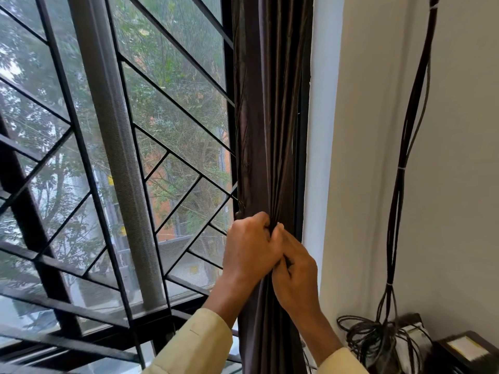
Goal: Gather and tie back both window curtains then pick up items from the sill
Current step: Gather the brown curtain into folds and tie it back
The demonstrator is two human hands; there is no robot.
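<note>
Right now both hands are clamped on the dark brown curtain (270,103), which hangs gathered into a narrow bunch of folds at the right edge of the window, against the frame beside the white wall (459,130). The left hand (251,245) has its fingers curled tightly round the bunch from the window side. The right hand (295,268) sits just below and touches it, its fingers tucked into the folds from the wall side. Both wrists come out of cream sleeves (199,344). A black grille (172,153) crosses the panes, with trees outside. Dark cables (403,168) hang down the wall and coil near a dark box (464,352).
</note>
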